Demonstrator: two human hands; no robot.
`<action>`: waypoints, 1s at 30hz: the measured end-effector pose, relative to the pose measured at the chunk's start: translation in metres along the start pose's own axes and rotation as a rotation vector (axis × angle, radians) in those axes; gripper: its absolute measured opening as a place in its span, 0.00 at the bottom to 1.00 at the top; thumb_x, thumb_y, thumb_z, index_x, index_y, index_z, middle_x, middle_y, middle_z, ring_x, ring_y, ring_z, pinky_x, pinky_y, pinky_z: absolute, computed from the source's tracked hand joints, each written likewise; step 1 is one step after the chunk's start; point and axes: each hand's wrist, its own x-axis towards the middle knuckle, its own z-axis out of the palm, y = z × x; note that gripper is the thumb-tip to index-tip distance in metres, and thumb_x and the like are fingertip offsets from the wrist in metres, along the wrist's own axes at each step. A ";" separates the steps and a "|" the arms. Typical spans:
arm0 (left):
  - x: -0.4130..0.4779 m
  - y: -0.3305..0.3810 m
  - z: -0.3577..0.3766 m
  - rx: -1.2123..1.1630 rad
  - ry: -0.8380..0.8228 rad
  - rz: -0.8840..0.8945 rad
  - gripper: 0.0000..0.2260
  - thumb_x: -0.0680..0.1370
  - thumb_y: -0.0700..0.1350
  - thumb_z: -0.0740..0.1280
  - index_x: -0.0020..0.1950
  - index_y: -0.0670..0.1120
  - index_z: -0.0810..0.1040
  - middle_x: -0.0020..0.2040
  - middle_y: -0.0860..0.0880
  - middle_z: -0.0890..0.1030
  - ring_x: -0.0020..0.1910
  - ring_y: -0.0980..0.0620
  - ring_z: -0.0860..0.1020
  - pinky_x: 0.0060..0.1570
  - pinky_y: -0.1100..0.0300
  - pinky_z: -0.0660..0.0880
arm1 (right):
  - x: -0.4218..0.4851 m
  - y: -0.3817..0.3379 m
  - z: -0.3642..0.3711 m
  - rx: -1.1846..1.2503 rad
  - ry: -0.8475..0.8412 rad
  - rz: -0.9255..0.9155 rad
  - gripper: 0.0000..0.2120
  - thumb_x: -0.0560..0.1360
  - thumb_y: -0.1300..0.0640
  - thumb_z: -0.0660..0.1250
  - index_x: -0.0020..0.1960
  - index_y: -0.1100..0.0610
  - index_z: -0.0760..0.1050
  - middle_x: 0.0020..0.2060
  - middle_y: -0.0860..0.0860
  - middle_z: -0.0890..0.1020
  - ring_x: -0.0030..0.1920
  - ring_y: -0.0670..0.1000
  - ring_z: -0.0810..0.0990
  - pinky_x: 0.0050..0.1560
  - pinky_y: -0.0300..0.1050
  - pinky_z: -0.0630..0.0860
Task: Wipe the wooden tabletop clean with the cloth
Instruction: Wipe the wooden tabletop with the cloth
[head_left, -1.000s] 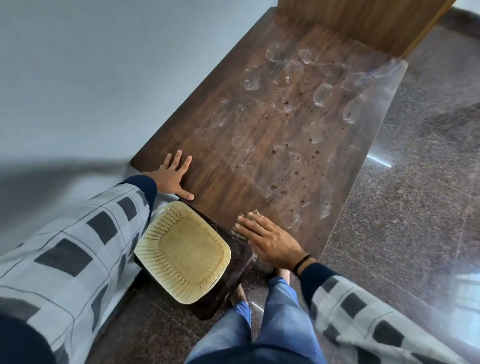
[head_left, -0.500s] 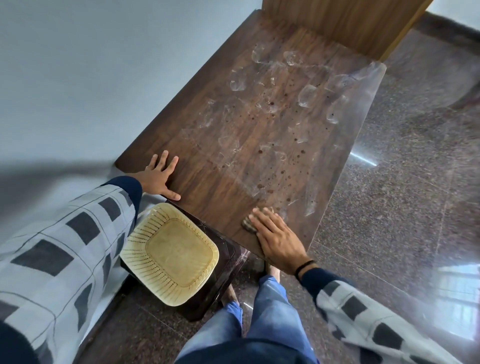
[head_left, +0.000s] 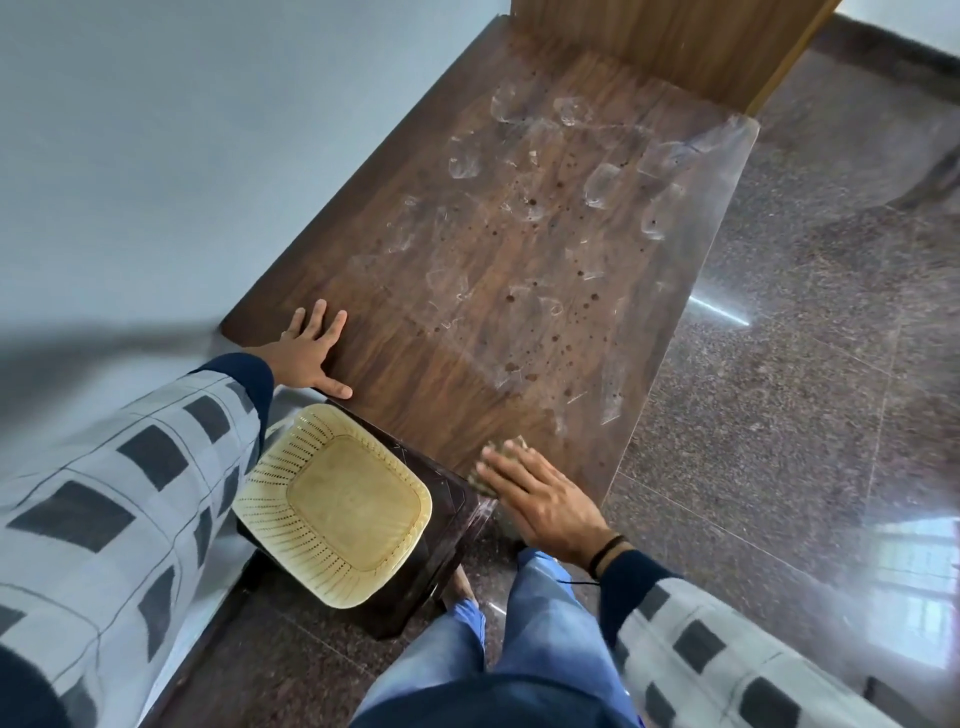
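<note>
Pressing a small crumpled brown cloth (head_left: 511, 448) down at the near edge of the dark brown wooden tabletop (head_left: 415, 364) with the right hand (head_left: 545, 506), fingers straight and flat on top. Resting the left hand (head_left: 311, 353) on the near left corner, fingers spread wide, holding nothing. Dark spots (head_left: 531, 201) farther along. Just beside, a square yellow plastic basket (head_left: 337, 506).

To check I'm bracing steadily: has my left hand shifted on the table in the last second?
No. The left hand stays flat at the near left corner of the tabletop, its thumb as close to the basket as before.
</note>
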 end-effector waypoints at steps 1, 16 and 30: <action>0.000 -0.001 0.001 0.005 0.004 0.001 0.58 0.70 0.67 0.72 0.79 0.54 0.29 0.77 0.46 0.25 0.77 0.37 0.30 0.74 0.35 0.45 | -0.010 0.014 -0.008 -0.032 -0.051 -0.138 0.23 0.86 0.52 0.54 0.80 0.52 0.61 0.80 0.50 0.61 0.80 0.54 0.56 0.79 0.55 0.56; -0.033 0.107 0.001 -0.084 0.078 -0.126 0.60 0.68 0.64 0.76 0.81 0.47 0.35 0.80 0.41 0.32 0.78 0.31 0.37 0.73 0.31 0.51 | 0.000 0.007 -0.006 -0.006 0.005 0.267 0.26 0.84 0.52 0.53 0.81 0.52 0.56 0.80 0.50 0.58 0.81 0.53 0.52 0.78 0.57 0.58; -0.047 0.201 0.072 -0.247 0.060 -0.168 0.67 0.63 0.67 0.78 0.79 0.49 0.29 0.77 0.42 0.25 0.76 0.30 0.32 0.75 0.37 0.49 | -0.012 0.083 -0.041 -0.009 -0.143 -0.005 0.24 0.86 0.51 0.50 0.82 0.50 0.54 0.81 0.49 0.57 0.81 0.53 0.51 0.78 0.59 0.56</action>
